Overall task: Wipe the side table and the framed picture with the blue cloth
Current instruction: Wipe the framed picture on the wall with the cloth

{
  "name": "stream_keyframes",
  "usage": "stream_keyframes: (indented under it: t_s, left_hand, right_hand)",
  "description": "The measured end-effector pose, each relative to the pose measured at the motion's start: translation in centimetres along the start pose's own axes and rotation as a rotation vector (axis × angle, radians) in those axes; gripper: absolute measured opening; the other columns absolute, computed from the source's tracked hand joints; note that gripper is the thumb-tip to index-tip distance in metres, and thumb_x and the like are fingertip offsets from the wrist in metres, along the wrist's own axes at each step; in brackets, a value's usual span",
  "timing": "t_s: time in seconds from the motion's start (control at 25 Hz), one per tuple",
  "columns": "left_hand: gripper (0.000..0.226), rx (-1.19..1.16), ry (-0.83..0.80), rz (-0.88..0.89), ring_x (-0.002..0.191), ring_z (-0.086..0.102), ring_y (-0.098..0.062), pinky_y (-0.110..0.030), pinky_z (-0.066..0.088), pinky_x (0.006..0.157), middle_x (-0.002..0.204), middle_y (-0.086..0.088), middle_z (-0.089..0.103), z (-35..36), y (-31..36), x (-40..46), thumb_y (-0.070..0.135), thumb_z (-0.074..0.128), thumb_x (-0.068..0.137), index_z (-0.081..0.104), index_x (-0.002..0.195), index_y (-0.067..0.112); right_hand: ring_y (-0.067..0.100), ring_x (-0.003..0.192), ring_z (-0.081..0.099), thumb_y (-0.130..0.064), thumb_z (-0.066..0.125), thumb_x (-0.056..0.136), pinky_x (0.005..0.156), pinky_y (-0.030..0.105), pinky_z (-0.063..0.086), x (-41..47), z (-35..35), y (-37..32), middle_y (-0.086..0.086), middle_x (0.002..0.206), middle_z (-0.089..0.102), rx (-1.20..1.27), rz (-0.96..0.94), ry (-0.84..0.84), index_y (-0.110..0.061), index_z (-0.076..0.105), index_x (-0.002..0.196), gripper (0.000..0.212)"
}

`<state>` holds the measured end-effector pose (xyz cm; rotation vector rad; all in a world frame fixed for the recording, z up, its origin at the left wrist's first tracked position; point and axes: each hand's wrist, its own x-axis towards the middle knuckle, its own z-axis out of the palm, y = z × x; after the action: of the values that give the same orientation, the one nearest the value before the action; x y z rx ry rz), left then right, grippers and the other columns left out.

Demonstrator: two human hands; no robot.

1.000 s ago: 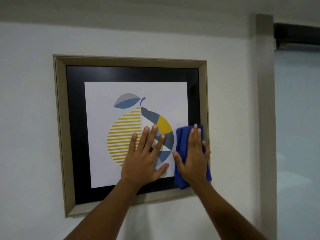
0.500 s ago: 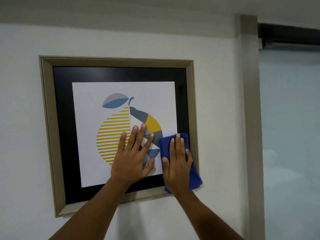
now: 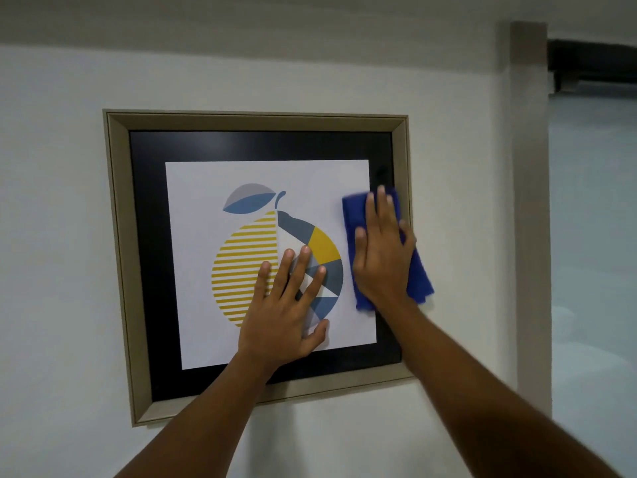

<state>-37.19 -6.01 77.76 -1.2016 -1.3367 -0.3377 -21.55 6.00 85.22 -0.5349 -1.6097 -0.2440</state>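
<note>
Sliding the blue cloth (image 3: 358, 215) up the glass from the lower right, we now press it flat under our right hand (image 3: 382, 250) by the framed picture (image 3: 258, 124)'s right edge; our left hand (image 3: 286, 319) lies open, bracing the print, so upper glass remains unwiped.

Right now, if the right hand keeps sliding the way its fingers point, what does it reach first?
The right hand points up along the glass, so it would probably meet the top rail of the frame first, pushing the blue cloth ahead.
</note>
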Motion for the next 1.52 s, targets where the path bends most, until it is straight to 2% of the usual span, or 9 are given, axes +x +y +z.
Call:
stream_keyframes:
  t_s: [0.2,0.4,0.52,0.72,0.92,1.04,1.12,1.24,1.52]
  left_hand:
    - [0.085,-0.004,-0.011,-0.003,0.159,0.005,-0.037,-0.059,0.006,0.127,0.171,-0.017,0.013,0.0,0.1,0.0,0.066,0.041,0.094,0.023,0.162,0.018]
    - [0.084,-0.011,-0.005,-0.005,0.159,0.008,-0.037,-0.060,0.009,0.127,0.171,-0.017,0.014,-0.1,0.2,-0.1,0.064,0.042,0.094,0.023,0.162,0.018]
    - [0.081,-0.015,-0.017,-0.008,0.159,0.008,-0.037,-0.060,0.011,0.126,0.171,-0.017,0.014,-0.3,0.2,-0.2,0.061,0.042,0.095,0.025,0.161,0.018]
    - [0.065,0.002,-0.021,-0.010,0.158,0.009,-0.038,-0.059,0.011,0.127,0.170,-0.019,0.014,-0.8,0.1,0.0,0.046,0.030,0.105,0.023,0.162,0.015]
    - [0.063,-0.007,-0.054,0.002,0.159,0.007,-0.036,-0.057,0.005,0.128,0.171,-0.016,0.012,-0.6,-0.1,-0.1,0.046,0.026,0.106,0.027,0.161,0.016]
    - [0.069,0.019,-0.077,-0.008,0.159,0.006,-0.037,-0.057,0.005,0.128,0.172,-0.016,0.013,-0.8,0.0,0.0,0.050,0.035,0.103,0.023,0.162,0.017]
    - [0.075,0.017,-0.080,-0.012,0.159,0.008,-0.037,-0.058,0.008,0.127,0.171,-0.017,0.014,-1.1,0.1,0.0,0.056,0.039,0.099,0.024,0.162,0.018]
    - [0.079,0.002,-0.056,-0.014,0.158,0.011,-0.038,-0.059,0.010,0.126,0.171,-0.017,0.015,-0.7,0.1,-0.2,0.061,0.038,0.097,0.025,0.162,0.018]
    - [0.078,0.014,-0.031,-0.011,0.157,0.016,-0.038,-0.059,0.009,0.126,0.170,-0.016,0.019,-0.5,0.2,-0.2,0.063,0.033,0.097,0.028,0.161,0.018]
  right_hand:
    - [0.026,0.152,0.024,-0.034,0.026,0.104,0.117,0.047,0.022,7.7,0.1,-0.9,0.010,0.165,0.025,0.012,-0.008,0.055,-0.011,0.029,0.156,0.057]
    - [0.029,0.151,0.026,-0.031,0.030,0.103,0.117,0.049,0.027,-4.3,1.7,0.7,0.012,0.164,0.027,0.058,0.009,0.064,-0.008,0.028,0.155,0.058]
    - [0.030,0.150,0.025,-0.035,0.021,0.105,0.113,0.054,0.034,-12.5,2.5,0.7,0.010,0.165,0.019,0.000,0.082,0.031,-0.010,0.021,0.157,0.058]
    - [0.032,0.151,0.020,-0.034,0.018,0.106,0.116,0.054,0.024,-12.5,3.6,-5.6,0.017,0.164,0.020,-0.020,0.369,-0.029,-0.007,0.018,0.157,0.058]
    - [0.030,0.150,0.021,-0.037,0.011,0.108,0.118,0.049,0.018,-13.9,4.2,-4.4,0.013,0.164,0.022,-0.077,0.152,-0.077,-0.013,0.018,0.157,0.055]
    - [0.031,0.148,0.023,-0.039,0.014,0.106,0.114,0.052,0.030,-13.5,2.7,0.7,0.012,0.164,0.020,-0.107,0.081,-0.061,-0.011,0.019,0.156,0.057]
    - [0.032,0.146,0.027,-0.040,0.015,0.106,0.109,0.052,0.037,-13.0,1.7,2.2,0.011,0.161,0.022,-0.093,0.097,-0.069,-0.009,0.021,0.155,0.058]
    - [0.029,0.149,0.024,-0.036,0.026,0.104,0.112,0.048,0.032,-11.1,1.4,1.4,0.009,0.164,0.019,-0.073,0.070,-0.072,-0.011,0.018,0.157,0.060]
    - [0.028,0.152,0.022,-0.031,0.032,0.105,0.117,0.048,0.029,9.5,-1.3,-0.6,0.013,0.165,0.022,-0.042,-0.018,-0.022,-0.007,0.024,0.157,0.057]
